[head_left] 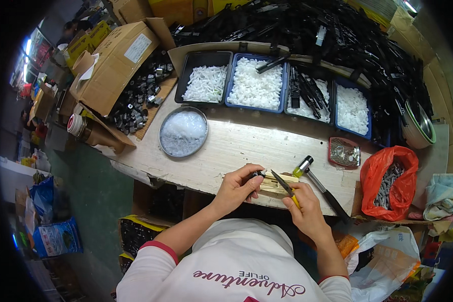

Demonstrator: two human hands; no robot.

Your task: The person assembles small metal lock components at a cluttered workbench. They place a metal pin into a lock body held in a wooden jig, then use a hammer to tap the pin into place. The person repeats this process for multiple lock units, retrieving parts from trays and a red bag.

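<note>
At the bench's near edge, my left hand [238, 187] is closed around a small black part [257, 174], most of it hidden by the fingers. My right hand [303, 207] grips needle-nose pliers [284, 184] with yellow handles. Their dark jaws point up and left, toward the black part but apart from it. Below and between the hands lies a pale wooden block [272, 187], partly covered by them. A mallet [323, 188] with a yellow and black head and a black handle rests just right of my right hand.
Across the bench stand trays of small white parts [255, 83], a round dish of clear pieces [183, 132] and a red tray of pins [344, 152]. A red bag of grey parts [389, 183] sits right. Black strips [307, 30] pile up behind; a cardboard box [117, 65] is left.
</note>
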